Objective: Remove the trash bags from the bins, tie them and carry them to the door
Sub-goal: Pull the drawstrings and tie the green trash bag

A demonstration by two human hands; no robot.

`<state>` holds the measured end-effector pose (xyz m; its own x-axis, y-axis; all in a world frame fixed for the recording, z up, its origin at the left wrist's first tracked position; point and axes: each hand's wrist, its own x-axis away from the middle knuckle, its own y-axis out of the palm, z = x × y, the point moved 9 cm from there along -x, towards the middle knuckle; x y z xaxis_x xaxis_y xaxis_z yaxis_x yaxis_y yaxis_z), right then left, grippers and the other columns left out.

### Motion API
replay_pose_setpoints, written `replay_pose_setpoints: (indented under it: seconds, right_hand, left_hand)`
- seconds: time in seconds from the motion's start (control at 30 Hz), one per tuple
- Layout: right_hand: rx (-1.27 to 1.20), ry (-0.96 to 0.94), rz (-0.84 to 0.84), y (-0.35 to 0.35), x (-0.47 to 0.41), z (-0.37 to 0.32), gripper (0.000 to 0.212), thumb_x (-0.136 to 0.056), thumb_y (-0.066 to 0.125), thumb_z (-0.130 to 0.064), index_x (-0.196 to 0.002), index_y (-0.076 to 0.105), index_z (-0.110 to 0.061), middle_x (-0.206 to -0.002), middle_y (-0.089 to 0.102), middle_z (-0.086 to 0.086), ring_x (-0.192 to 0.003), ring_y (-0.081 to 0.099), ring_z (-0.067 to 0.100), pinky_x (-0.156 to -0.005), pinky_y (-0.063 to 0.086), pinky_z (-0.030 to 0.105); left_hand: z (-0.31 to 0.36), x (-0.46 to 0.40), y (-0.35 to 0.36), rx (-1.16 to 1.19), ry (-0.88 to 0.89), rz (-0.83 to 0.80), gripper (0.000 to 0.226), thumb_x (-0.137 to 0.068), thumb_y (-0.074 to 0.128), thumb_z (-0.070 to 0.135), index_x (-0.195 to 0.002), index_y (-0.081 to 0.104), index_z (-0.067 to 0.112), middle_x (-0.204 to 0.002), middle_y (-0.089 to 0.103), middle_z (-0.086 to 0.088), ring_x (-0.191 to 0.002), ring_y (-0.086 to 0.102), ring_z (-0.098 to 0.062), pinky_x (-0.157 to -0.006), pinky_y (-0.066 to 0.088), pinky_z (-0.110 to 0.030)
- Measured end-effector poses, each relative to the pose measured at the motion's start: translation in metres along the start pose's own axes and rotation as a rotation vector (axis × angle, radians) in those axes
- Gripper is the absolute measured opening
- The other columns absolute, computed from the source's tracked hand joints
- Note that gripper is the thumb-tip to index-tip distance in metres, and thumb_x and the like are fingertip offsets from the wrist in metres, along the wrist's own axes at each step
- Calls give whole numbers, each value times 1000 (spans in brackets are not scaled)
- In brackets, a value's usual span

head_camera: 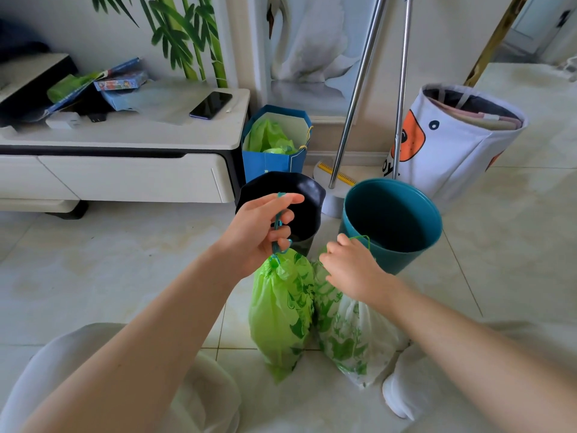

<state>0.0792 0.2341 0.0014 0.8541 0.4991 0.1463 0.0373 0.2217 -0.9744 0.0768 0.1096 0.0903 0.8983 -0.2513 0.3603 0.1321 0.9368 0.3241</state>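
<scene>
Two tied trash bags stand on the tiled floor between my knees. My left hand (263, 228) grips the teal drawstring of the bright green bag (281, 310), pulled up tight at its neck. Beside it on the right is a paler white-and-green leaf-print bag (349, 335); my right hand (349, 267) pinches that bag's thin green drawstring loop at its top. Behind the bags stand a black bin (309, 195) and a teal bin (393, 214), both with no bag in them.
A blue paper gift bag (274, 160) with green plastic inside stands against the white TV cabinet (125, 142). Two metal mop poles (352, 98) lean on the wall. A white fabric hamper (452, 142) stands at the right.
</scene>
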Motion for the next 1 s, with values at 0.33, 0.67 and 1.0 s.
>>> replay_pose_setpoints:
  seconds: [0.33, 0.67, 1.0]
  right_hand:
    - [-49, 94, 7, 7, 4, 9, 9, -78, 59, -7, -74, 59, -15, -76, 57, 1, -87, 50, 26, -67, 31, 34]
    - [-1098, 364, 1, -68, 53, 50, 31, -80, 64, -29, -88, 63, 1, -78, 68, 14, -69, 60, 18, -72, 50, 36]
    - [-1536, 542, 266, -126, 138, 104, 24, -86, 60, -11, -62, 58, -7, -67, 57, 8, -72, 59, 23, -85, 56, 38]
  left_hand:
    - [1, 1, -5, -44, 4, -28, 28, -98, 51, 24, -116, 62, 6, -63, 43, 4, -43, 27, -7, -41, 34, -19]
    - [2, 13, -7, -346, 71, 53, 23, -96, 53, 24, -103, 67, 7, -62, 47, 2, -45, 29, -13, -45, 39, -24]
    - [16, 32, 55, -494, 145, -3, 24, -98, 50, 18, -83, 61, 4, -53, 47, 2, -36, 35, -11, -42, 41, -22]
